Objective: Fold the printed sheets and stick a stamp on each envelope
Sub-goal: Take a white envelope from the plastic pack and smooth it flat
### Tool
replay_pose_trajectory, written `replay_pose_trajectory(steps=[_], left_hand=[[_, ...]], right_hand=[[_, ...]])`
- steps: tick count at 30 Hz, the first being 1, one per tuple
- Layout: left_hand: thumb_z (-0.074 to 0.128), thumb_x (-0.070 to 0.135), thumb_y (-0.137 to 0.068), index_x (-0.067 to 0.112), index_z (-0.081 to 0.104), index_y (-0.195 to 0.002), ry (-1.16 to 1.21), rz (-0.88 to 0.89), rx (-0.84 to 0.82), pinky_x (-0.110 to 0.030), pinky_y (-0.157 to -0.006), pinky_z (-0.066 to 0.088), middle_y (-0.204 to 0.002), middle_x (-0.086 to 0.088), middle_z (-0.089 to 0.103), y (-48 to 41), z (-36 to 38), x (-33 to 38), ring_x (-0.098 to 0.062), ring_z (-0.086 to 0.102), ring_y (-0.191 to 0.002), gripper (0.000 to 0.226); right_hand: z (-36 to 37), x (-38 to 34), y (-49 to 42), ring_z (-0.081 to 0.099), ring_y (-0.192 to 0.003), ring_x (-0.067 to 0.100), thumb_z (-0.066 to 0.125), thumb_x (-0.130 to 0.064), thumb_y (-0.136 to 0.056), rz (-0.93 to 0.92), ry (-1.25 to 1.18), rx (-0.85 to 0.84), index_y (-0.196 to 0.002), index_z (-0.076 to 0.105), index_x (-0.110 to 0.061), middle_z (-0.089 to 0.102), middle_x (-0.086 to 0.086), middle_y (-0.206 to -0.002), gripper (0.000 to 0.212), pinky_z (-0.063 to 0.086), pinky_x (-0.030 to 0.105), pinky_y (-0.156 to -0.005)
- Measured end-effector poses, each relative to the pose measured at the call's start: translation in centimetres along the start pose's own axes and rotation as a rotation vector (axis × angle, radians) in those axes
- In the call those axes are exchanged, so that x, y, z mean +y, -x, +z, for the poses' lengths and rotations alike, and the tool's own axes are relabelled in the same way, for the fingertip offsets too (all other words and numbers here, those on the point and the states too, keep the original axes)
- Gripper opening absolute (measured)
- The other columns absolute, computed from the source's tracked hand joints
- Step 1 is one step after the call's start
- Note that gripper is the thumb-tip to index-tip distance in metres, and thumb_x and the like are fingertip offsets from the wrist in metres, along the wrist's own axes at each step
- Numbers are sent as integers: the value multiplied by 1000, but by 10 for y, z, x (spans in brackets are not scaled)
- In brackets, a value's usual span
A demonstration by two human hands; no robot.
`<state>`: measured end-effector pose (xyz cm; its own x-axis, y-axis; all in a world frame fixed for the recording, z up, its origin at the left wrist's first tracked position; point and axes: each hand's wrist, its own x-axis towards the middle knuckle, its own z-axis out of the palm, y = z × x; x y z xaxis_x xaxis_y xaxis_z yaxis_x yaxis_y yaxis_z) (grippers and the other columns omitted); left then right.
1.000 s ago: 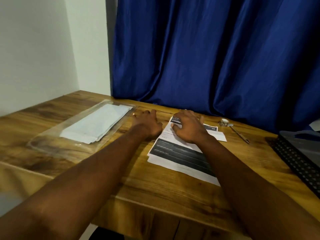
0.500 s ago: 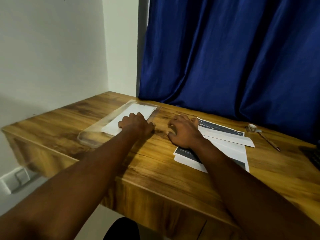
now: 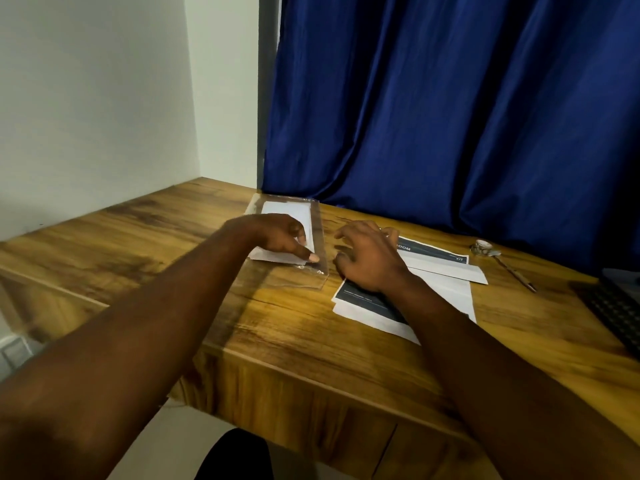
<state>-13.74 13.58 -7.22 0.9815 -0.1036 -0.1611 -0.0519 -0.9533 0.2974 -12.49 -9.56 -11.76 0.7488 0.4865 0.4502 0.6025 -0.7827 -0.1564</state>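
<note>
A clear plastic sleeve (image 3: pixel 320 233) holding white envelopes (image 3: pixel 287 211) lies on the wooden desk (image 3: pixel 277 327) near the curtain. My left hand (image 3: pixel 277 237) is on its near end, where thumb and forefinger pinch the corner. Printed sheets (image 3: pixel 446 294) with dark bands lie to the right, a folded white strip (image 3: pixel 446 268) across them. My right hand (image 3: pixel 367 259) hovers over the sheets' left edge, fingers loosely spread and holding nothing. No stamp can be made out.
A small round roll (image 3: pixel 483 247) and a pen (image 3: pixel 516 273) lie behind the sheets. A dark keyboard (image 3: pixel 616 306) sits at the right edge. A blue curtain (image 3: pixel 450 116) hangs behind, with a white wall (image 3: pixel 86 116) on the left. The desk's front edge (image 3: pixel 311 368) is close.
The view has swung left. My left hand went from lying on the sleeve to pinching its near corner. My right hand lifted off the sheets and spread its fingers.
</note>
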Motion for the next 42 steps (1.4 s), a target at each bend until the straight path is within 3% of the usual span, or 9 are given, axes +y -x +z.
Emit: replay_pose_trajectory(steps=[2,4,7,9,14,23,29,35,42], left_hand=[[81,75,-64,37,59,-138,-50,41,-89,-47,-117,35,-149,10,46,6,-8,-6,-18,41,-139,86],[87,61,-69,38,59,-139,-78,58,-121,-45,-116,36,-140,13,47,9,-11,-12,-14,42,-131,78],[85,34,-81,32,67,-131,-32,66,-38,-40,-111,42,-135,13,56,8,-8,-20,-13,51,-124,54],[77,26,-88,26,71,-125,15,78,86,-35,-105,45,-133,7,63,10,-5,-23,-14,57,-120,37],[64,15,-99,14,76,-121,39,122,314,-26,-89,44,-126,-3,70,14,1,-22,-15,60,-107,25],[60,7,-100,13,73,-126,-45,272,473,-27,-95,52,-124,-1,73,17,8,-13,-14,65,-106,30],[64,13,-100,15,76,-122,-78,361,613,-29,-91,54,-120,-1,75,18,9,-20,-15,69,-104,24],[64,12,-100,14,75,-121,-88,389,702,-31,-92,55,-120,-3,75,18,7,-20,-19,70,-106,24],[64,-2,-96,16,75,-120,-57,319,696,-21,-86,48,-125,-2,72,11,11,-23,-15,68,-105,32]], right_hand=[[0,-7,1,42,-138,15,63,-40,-89,-14,-47,46,-128,64,-32,58,-8,-144,40,23,48,-108],[2,-17,-1,44,-136,15,63,-40,-87,-12,-108,73,-125,66,-33,60,-9,-141,39,27,47,-107],[3,-31,-5,46,-132,14,71,-33,-88,-64,-205,120,-121,69,-31,62,-9,-135,34,29,37,-107],[2,-41,-6,48,-128,15,74,-31,-88,-151,-237,138,-115,71,-29,64,-9,-129,28,25,19,-105],[5,-65,-7,44,-125,14,74,-48,-86,-220,-79,100,-101,75,-37,58,-11,-124,19,34,46,-98],[14,-81,-13,34,-143,24,71,-49,-88,50,303,-71,-128,73,-37,42,3,-159,42,27,54,-108],[20,-90,-16,38,-138,27,73,-39,-91,95,355,-1,-117,77,-34,45,5,-155,27,29,53,-104],[23,-88,-14,34,-145,28,68,-45,-96,75,379,36,-116,79,-33,37,3,-164,26,23,57,-112],[25,-76,-15,40,-139,26,68,-35,-96,44,330,157,-108,82,-31,56,2,-145,18,25,58,-108]])
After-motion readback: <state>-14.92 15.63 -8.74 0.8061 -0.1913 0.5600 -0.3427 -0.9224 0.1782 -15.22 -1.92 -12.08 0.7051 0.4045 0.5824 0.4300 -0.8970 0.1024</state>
